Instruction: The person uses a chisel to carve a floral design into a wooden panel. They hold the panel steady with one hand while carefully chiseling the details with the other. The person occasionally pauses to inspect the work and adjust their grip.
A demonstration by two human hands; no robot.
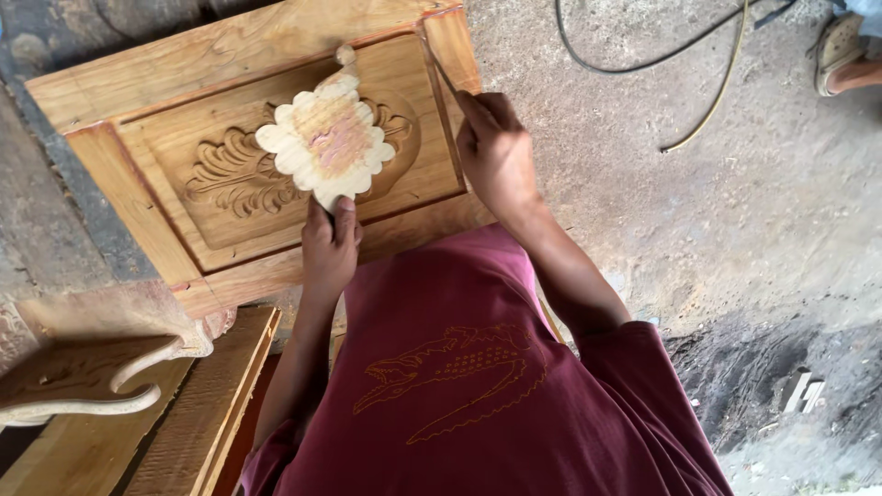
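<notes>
A carved wooden door panel (138, 184) with a leaf-pattern relief (234, 174) lies in front of me on the ground. My left hand (331, 246) pinches the lower edge of a pale, scalloped wooden cut-out (326, 138) with a pinkish patch, holding it flat over the middle of the carving. My right hand (496, 152) rests at the panel's right rail and grips a thin, dark pencil-like tool (443, 72) whose tip lies along the inner moulding. My maroon shirt (469, 386) fills the lower part of the view.
Pale curved carved wooden pieces (92, 386) and a ribbed board (207, 404) lie at the lower left. Black and yellow cables (707, 83) run over the rough concrete floor (735, 211). Another person's sandalled foot (841, 50) shows at the top right.
</notes>
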